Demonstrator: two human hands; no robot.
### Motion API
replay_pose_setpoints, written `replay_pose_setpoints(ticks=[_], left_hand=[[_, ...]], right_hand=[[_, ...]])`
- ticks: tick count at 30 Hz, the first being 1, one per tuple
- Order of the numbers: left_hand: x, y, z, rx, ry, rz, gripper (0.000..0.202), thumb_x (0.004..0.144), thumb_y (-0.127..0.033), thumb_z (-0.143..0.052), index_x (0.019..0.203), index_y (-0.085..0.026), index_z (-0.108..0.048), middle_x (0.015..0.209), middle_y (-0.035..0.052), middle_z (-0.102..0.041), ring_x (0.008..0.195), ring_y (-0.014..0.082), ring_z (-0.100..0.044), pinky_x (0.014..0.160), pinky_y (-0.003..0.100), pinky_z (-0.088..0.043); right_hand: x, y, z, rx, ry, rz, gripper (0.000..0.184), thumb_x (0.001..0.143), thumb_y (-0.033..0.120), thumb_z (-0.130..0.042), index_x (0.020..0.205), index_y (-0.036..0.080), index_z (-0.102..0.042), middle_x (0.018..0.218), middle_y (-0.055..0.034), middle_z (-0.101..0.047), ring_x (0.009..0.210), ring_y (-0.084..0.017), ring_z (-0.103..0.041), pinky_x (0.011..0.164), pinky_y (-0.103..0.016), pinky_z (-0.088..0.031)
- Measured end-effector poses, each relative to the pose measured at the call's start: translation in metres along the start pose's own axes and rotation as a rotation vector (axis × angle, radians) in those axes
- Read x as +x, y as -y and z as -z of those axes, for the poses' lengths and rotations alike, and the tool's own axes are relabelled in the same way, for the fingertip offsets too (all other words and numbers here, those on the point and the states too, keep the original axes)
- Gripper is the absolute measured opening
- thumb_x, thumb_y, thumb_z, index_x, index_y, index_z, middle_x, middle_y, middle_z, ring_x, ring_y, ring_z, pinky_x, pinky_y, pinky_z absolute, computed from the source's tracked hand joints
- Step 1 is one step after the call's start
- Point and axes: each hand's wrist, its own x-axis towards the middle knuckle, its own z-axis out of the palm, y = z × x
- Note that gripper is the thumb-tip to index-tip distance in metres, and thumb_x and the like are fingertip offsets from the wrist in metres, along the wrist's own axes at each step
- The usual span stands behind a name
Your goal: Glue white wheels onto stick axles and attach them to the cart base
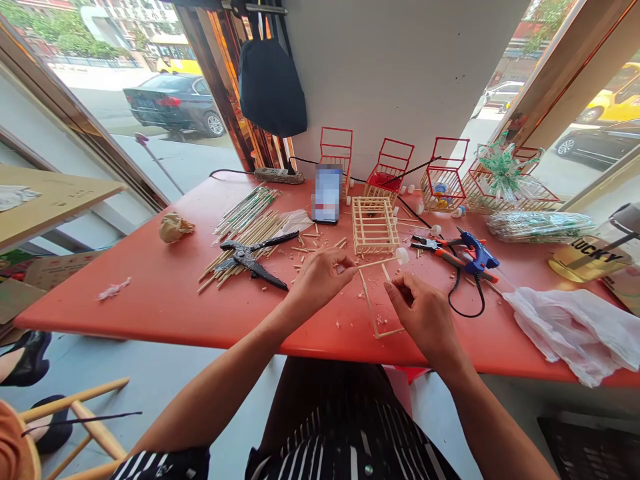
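Observation:
My left hand point(323, 277) is closed, thumb and fingertip pinching the near end of a thin wooden stick point(375, 263). By the stick's far end is a white wheel point(401, 256); whether they are joined I cannot tell. My right hand point(423, 310) is closed on a short wooden stick point(385, 272) whose tip sticks up past the fingers. Between and below the hands lies a frame of thin sticks point(369, 303), partly covered by the right hand. Just beyond them stands a wooden slatted box point(375, 223).
Pliers point(250, 257) lie on a pile of sticks point(235, 247) at left. A phone point(327, 197) stands behind. At right are a blue glue gun point(475, 252) and a white plastic bag point(575, 327). Red-framed carts point(393, 167) line the wall. Wood scraps litter the red table point(165, 287).

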Motion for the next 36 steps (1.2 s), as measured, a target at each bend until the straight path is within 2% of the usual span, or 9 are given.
replay_pose_setpoints(ticks=[8, 14, 17, 23, 31, 36], left_hand=[[0.004, -0.002, 0.008, 0.018, -0.043, 0.038, 0.010, 0.082, -0.021, -0.068, 0.073, -0.017, -0.072, 0.072, -0.0003, -0.071, 0.069, 0.0151, -0.060, 0.068, 0.025, -0.043], [0.005, 0.010, 0.001, 0.037, 0.002, 0.055, 0.010, 0.081, -0.018, -0.068, 0.072, -0.017, -0.073, 0.071, -0.0005, -0.070, 0.069, 0.0154, -0.061, 0.067, 0.026, -0.041], [0.004, 0.013, -0.007, 0.055, 0.021, 0.047, 0.010, 0.083, -0.019, -0.067, 0.076, -0.017, -0.074, 0.078, 0.0017, -0.073, 0.075, 0.0176, -0.062, 0.070, 0.028, -0.042], [0.003, 0.010, -0.018, 0.151, 0.034, -0.011, 0.012, 0.083, -0.015, -0.067, 0.074, -0.017, -0.073, 0.078, 0.0041, -0.071, 0.081, 0.0212, -0.063, 0.082, 0.033, -0.044], [0.007, 0.011, -0.023, 0.208, 0.105, -0.075, 0.015, 0.090, -0.016, -0.064, 0.080, -0.017, -0.074, 0.088, 0.0055, -0.075, 0.093, 0.0245, -0.065, 0.096, 0.040, -0.042], [0.008, 0.017, -0.023, 0.168, 0.091, -0.100, 0.015, 0.094, -0.023, -0.065, 0.084, -0.018, -0.075, 0.093, 0.0060, -0.076, 0.096, 0.0251, -0.066, 0.096, 0.039, -0.043]], right_hand=[[-0.003, 0.000, 0.002, 0.000, -0.007, 0.012, 0.033, 0.100, 0.044, -0.052, 0.079, 0.021, -0.062, 0.068, 0.0006, -0.065, 0.062, -0.015, -0.058, 0.063, -0.027, -0.037], [-0.011, -0.002, 0.007, 0.057, -0.024, 0.020, 0.030, 0.098, 0.042, -0.055, 0.082, 0.020, -0.066, 0.067, 0.0014, -0.066, 0.059, -0.014, -0.059, 0.061, -0.025, -0.039], [-0.014, -0.005, 0.010, 0.055, -0.055, 0.021, 0.030, 0.098, 0.042, -0.056, 0.081, 0.020, -0.065, 0.066, 0.0017, -0.066, 0.057, -0.013, -0.058, 0.059, -0.024, -0.039], [-0.017, -0.011, 0.011, 0.063, -0.083, 0.009, 0.030, 0.098, 0.042, -0.056, 0.082, 0.019, -0.066, 0.066, 0.0014, -0.066, 0.055, -0.012, -0.057, 0.058, -0.024, -0.039], [-0.020, -0.014, 0.006, 0.082, -0.070, 0.003, 0.030, 0.098, 0.042, -0.056, 0.080, 0.020, -0.064, 0.064, 0.0020, -0.064, 0.052, -0.012, -0.051, 0.056, -0.024, -0.038], [-0.020, -0.014, 0.004, 0.097, -0.054, -0.015, 0.030, 0.098, 0.043, -0.056, 0.082, 0.020, -0.066, 0.065, 0.0012, -0.066, 0.054, -0.013, -0.055, 0.056, -0.024, -0.039]])
